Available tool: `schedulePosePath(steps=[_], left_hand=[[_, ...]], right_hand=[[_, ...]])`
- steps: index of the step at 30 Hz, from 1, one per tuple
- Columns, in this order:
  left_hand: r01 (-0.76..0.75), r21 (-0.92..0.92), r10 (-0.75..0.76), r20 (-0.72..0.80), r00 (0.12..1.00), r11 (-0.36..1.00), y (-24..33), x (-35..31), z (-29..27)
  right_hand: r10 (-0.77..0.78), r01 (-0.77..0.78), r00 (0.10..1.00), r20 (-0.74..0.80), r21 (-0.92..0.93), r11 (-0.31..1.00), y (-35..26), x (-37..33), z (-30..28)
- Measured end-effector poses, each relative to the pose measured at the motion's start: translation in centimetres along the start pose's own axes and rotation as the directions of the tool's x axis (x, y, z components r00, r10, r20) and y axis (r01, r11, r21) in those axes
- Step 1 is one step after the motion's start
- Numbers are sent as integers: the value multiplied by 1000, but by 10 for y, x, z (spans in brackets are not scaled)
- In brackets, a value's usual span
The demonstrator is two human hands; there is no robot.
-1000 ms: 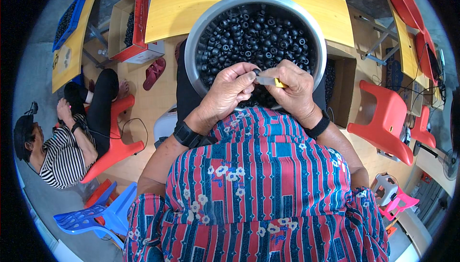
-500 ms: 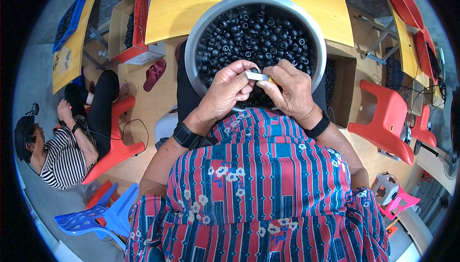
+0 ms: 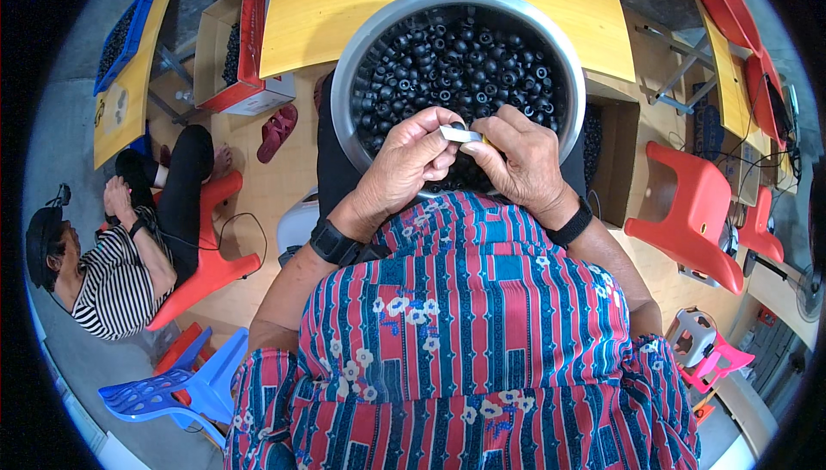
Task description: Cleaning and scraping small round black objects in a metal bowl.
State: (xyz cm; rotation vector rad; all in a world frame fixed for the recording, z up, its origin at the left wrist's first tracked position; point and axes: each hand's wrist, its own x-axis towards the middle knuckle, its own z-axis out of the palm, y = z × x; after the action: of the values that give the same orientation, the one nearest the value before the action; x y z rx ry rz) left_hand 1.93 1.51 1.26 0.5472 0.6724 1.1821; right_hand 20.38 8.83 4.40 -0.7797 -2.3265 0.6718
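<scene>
Over the near side of a round metal basin (image 3: 344, 96), my two hands meet. The basin holds a heap of small black rounded parts (image 3: 465, 61) with holes in them. My left hand (image 3: 406, 159) pinches one small black part (image 3: 458, 125), mostly covered by the fingers. In my right hand (image 3: 521, 162) is a small knife (image 3: 462, 135) with a flat pale blade. A bit of its yellow handle shows by the right thumb, and the rest is hidden in the fist. The blade lies across the held part at the left fingertips.
A yellow wooden table (image 3: 327, 14) stands just beyond the basin. To the left, another person (image 3: 129, 272) sits on a red chair (image 3: 206, 255), near a red carton (image 3: 249, 40) of black parts. A red stool (image 3: 688, 212) and an open cardboard box (image 3: 615, 160) are on the right.
Both hands stay nearly in place, with the blade and black part shifting only very slightly. The basin's far rim sits a touch higher in view.
</scene>
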Motion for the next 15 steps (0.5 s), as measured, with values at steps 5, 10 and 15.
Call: schedulePosePath(steps=[5, 10, 15], left_hand=[[15, -43, -16, -21, 1000, 999, 0, 1, -4], [43, -116, -47, -25, 999, 992, -3, 1, -8], [60, -155, -56, 31, 998, 986, 2, -3, 4]], right_hand=[[65, -68, 997, 40, 82, 994, 6, 1, 4], [116, -117, 992, 42, 45, 992, 4, 3, 4], [192, -189, 981, -32, 76, 979, 19, 5, 3]])
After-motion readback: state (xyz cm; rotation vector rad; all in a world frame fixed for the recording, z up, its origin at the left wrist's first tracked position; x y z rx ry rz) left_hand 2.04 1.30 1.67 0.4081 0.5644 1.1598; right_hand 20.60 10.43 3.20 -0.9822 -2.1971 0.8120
